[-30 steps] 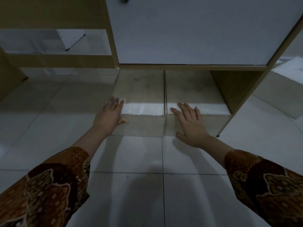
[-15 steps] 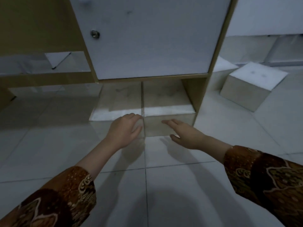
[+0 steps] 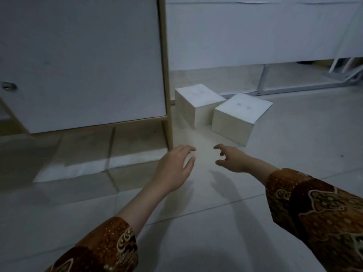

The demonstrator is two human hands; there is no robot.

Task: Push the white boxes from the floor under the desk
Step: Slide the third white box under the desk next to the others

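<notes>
Floor: pale tiles, dim light; white cloth-draped frame with metal legs [image 3: 261, 79] along the top right of the frame.
Worktop: desk [image 3: 166, 75] with white door panel fills upper left; wooden upright runs down centre-left.
Change: both hands were pressed on the two boxes at the desk opening a second ago; now they are off them and view has swung right.
Pushed pair: two white boxes [image 3: 110, 154] sit side by side under the desk, lower left of centre, front edges poking slightly out past the door line.
Remaining pair: near box [image 3: 235, 118] and far box [image 3: 198, 103] stand on open floor right of the upright, centre frame, touching or nearly so at one corner; can't tell which.
Task read: first pair looks done; next job is likely these two.
Left hand [image 3: 174, 169]: palm down, fingers loosely spread, empty, hovering just right of the upright's foot.
Right hand [image 3: 231, 159]: fingers curled half open, index leading toward the near box, empty, short of touching it.
Arms: both extended forward, patterned brown sleeves [image 3: 314, 209] at lower corners.
Risk: the near box sits askew to the desk; probably needs squaring before the push.
</notes>
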